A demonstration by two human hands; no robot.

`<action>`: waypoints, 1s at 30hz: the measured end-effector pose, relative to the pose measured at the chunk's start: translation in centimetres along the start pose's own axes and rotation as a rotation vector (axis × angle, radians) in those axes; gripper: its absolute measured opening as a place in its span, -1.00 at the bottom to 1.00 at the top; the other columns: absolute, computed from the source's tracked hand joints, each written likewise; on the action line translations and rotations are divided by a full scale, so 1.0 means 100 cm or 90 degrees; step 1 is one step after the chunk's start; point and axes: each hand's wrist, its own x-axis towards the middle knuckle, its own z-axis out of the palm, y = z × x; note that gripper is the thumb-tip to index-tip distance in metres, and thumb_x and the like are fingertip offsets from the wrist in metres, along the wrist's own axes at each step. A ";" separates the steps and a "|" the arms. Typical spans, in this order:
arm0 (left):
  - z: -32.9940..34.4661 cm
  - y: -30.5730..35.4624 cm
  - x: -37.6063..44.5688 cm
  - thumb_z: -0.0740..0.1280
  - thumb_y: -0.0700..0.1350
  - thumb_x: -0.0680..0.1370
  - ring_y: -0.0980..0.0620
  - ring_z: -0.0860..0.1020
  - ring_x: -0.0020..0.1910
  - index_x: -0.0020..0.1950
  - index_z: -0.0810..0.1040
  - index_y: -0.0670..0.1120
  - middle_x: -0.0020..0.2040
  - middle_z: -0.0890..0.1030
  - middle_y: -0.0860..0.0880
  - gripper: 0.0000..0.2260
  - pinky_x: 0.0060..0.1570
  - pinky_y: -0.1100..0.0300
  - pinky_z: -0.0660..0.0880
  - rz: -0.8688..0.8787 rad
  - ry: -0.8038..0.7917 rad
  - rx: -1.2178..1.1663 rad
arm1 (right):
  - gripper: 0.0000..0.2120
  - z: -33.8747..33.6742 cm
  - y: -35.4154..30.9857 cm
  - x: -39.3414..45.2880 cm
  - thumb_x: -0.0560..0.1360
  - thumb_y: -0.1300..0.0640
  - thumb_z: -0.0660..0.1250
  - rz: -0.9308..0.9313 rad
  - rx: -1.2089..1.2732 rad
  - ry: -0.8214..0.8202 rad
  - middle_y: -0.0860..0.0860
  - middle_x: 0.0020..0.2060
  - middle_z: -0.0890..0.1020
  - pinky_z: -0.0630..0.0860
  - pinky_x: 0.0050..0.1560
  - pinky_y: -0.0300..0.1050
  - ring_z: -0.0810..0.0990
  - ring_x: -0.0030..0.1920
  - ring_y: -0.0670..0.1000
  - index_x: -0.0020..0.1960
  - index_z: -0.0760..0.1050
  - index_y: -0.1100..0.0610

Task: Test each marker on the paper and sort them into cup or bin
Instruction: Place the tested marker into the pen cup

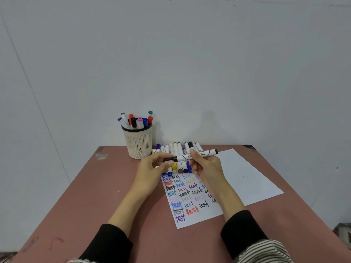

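Both my hands are holding one white marker level above the desk. My right hand is gripping the barrel, fingers curled round it, while my left hand is pinching the black cap end between thumb and fingertips. Just beneath, a row of markers is lying side by side at the far edge of the paper, which is covered on its left part with the word "test" in many colours. Near the desk's back edge, to the left of the row, a cream mesh cup is standing upright, holding several capped markers. Black sleeves are covering my forearms.
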 end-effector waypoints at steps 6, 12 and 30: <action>0.001 0.001 -0.002 0.40 -0.19 0.52 -0.14 0.64 -0.09 -0.06 0.65 0.08 -0.14 0.69 -0.05 -0.85 -0.01 -0.11 0.59 0.003 0.014 -0.010 | -0.86 0.003 0.002 -0.001 0.49 0.18 0.41 -0.011 -0.009 -0.006 0.09 -0.40 0.54 0.40 -0.42 -0.27 0.42 -0.43 -0.06 -0.15 0.59 0.27; 0.003 0.004 -0.006 0.34 -0.22 0.56 -0.01 0.58 -0.17 -0.09 0.64 0.06 -0.18 0.68 -0.03 -0.82 0.01 -0.05 0.54 -0.002 0.002 -0.014 | -0.86 0.004 0.002 -0.002 0.48 0.19 0.41 -0.019 -0.010 -0.016 0.09 -0.40 0.53 0.40 -0.43 -0.27 0.43 -0.43 -0.07 -0.11 0.58 0.29; -0.015 0.028 -0.004 0.39 -0.12 0.53 -0.10 0.62 0.12 0.02 0.63 -0.07 0.01 0.67 -0.09 -0.90 0.19 0.00 0.54 -0.021 0.276 -0.276 | -0.78 -0.005 0.008 0.003 0.63 0.09 0.19 -0.149 -0.415 0.240 0.00 -0.24 0.59 0.42 -0.28 -0.33 0.58 -0.18 0.01 -0.04 0.54 0.19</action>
